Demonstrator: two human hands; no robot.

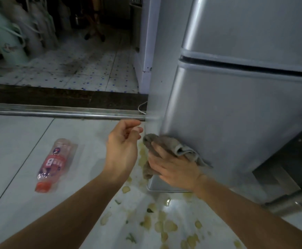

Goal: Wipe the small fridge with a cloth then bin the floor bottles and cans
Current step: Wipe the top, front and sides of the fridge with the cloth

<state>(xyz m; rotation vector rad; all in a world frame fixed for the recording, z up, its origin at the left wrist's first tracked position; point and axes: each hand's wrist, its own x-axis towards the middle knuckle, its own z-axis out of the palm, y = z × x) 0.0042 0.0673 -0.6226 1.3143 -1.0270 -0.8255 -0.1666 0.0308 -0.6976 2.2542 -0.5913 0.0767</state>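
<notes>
We see our right hand [173, 168] flat against the lower left corner of the fridge [236, 114], its fingers fairly straight and pressing a grey-brown cloth [168, 144] onto the metal, with part of the cloth bunched over the fingers and part hanging down past the corner edge toward the floor [11, 150]. Our left hand [123, 150] hangs in the air just beside the cloth, fingers loosely curled with thumb and fingertips close together, gripping nothing we can make out and not touching the fridge. The fridge fills the right half of the view; a dark gap runs across it between the upper and lower doors, and its bottom edge stands just above the floor below our right wrist. A clear plastic bottle [52, 164] with a pink label and a red cap lies on its side on the pale floor, well apart from the fridge and to the left of our left forearm, with bare tile all round it. Yellowish scraps [164, 225] are scattered over the floor between our arms and along the foot of the fridge. A metal door track [56, 112] crosses the floor behind the bottle and meets the fridge's side, where a thin white cord [141, 106] curls out. Beyond the track lies a spotted tile floor [65, 72] with pale bags [11, 38] standing at the far left.
</notes>
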